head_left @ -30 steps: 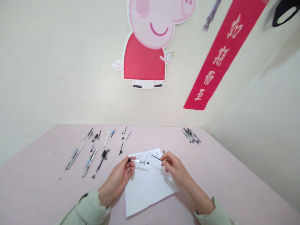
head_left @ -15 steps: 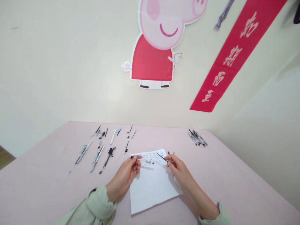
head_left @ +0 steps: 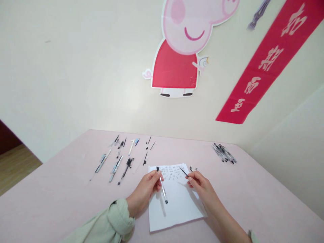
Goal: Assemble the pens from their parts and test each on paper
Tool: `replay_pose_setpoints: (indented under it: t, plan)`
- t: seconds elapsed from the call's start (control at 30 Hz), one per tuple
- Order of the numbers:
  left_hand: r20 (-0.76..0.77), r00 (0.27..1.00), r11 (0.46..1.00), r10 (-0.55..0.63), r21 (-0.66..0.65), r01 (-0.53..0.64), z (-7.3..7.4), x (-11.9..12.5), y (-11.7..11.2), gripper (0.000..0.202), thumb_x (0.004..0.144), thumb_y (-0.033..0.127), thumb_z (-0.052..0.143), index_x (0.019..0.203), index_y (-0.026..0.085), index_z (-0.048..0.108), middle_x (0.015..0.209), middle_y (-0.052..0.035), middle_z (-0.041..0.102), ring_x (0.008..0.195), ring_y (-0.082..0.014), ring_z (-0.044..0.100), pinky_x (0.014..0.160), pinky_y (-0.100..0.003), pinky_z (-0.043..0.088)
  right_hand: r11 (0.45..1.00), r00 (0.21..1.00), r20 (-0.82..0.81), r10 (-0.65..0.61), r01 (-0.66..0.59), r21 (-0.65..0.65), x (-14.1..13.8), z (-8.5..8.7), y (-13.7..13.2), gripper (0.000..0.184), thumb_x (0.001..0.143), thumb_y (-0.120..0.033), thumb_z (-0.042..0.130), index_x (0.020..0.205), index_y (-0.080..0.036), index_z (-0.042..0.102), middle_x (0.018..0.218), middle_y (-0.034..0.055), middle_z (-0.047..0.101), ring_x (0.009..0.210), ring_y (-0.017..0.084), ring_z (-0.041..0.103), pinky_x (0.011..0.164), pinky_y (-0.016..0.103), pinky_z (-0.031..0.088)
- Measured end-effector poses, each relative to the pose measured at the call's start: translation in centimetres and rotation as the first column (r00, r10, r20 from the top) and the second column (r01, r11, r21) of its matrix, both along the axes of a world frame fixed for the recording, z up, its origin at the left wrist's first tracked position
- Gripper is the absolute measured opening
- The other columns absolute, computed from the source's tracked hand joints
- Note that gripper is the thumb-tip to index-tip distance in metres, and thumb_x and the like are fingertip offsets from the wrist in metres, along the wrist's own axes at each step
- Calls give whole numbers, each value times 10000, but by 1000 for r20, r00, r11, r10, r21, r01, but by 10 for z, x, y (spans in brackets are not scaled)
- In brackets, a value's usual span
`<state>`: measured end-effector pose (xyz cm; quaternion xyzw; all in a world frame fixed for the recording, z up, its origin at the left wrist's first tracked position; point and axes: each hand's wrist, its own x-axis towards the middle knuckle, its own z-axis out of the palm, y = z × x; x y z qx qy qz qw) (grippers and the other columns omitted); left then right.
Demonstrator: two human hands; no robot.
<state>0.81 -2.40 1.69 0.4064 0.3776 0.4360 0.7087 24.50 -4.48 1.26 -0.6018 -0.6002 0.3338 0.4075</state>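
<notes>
My left hand pinches a clear pen barrel near its far end; the barrel now points back toward me over the white sheet of paper. My right hand pinches a thin black refill that angles up and left over the scribbled top of the sheet. The two hands are apart, with the sheet between them on the pink table.
Several pens and loose pen parts lie in rows at the back left of the table. A bundle of black pens lies at the back right. A small dark part rests beside the sheet's top right corner. The wall stands just behind.
The barrel in my left hand has swung from lying sideways to pointing toward me. The view has shifted left. My right hand keeps the refill in the same pose.
</notes>
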Motion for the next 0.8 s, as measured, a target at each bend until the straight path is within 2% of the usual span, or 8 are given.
replay_pose_setpoints:
  t: [0.07, 0.13, 0.27, 0.43, 0.6, 0.8]
  plan:
    - [1, 1000, 1000, 3, 13, -3, 0, 2, -1, 368, 815, 502, 610, 712, 151, 577, 642, 13, 535, 610, -106, 487, 628, -234, 395, 999, 998, 57, 3, -5, 41, 1, 3, 2, 214, 809, -395, 563, 744, -205, 636, 809, 43, 579, 771, 195, 550, 697, 295, 424]
    - [-1, 1000, 1000, -2, 7, 2, -1, 3, -1, 366, 819, 519, 594, 763, 158, 567, 692, -6, 575, 642, -122, 523, 639, -249, 413, 998, 999, 48, 9, -12, 54, -1, 10, 4, 221, 802, -412, 591, 735, -205, 633, 789, 36, 580, 770, 195, 542, 701, 296, 414]
    - [-79, 996, 998, -44, 44, 47, -2, 1, 0, 379, 845, 525, 544, 955, 163, 579, 617, 38, 533, 526, -89, 446, 529, -214, 324, 999, 982, -180, 49, -47, 12, -17, 31, 15, 307, 785, -476, 632, 692, -198, 542, 649, -9, 546, 636, 147, 498, 626, 270, 390]
    - [-215, 970, 987, -112, 88, 134, 0, -2, 2, 469, 850, 547, 517, 1073, 143, 602, 579, 57, 484, 457, -69, 314, 459, -220, 183, 998, 908, -416, 47, -62, -23, -50, 53, 38, 340, 748, -502, 670, 735, -189, 539, 669, 3, 624, 609, 126, 525, 619, 260, 409]
    - [-232, 963, 980, -141, 107, 169, 2, -2, 2, 516, 848, 557, 510, 1119, 127, 603, 596, 53, 495, 454, -65, 302, 465, -227, 171, 999, 872, -488, 32, -47, -17, -67, 54, 51, 331, 733, -484, 677, 710, -184, 539, 652, -10, 621, 575, 103, 511, 597, 244, 407]
    - [-268, 953, 974, -144, 129, 184, 3, -2, 1, 491, 878, 510, 476, 1133, 110, 603, 586, 52, 492, 462, -67, 306, 469, -228, 178, 1000, 867, -498, -6, -2, -17, -64, 49, 53, 345, 717, -496, 686, 705, -186, 536, 647, -14, 620, 564, 99, 508, 588, 243, 406]
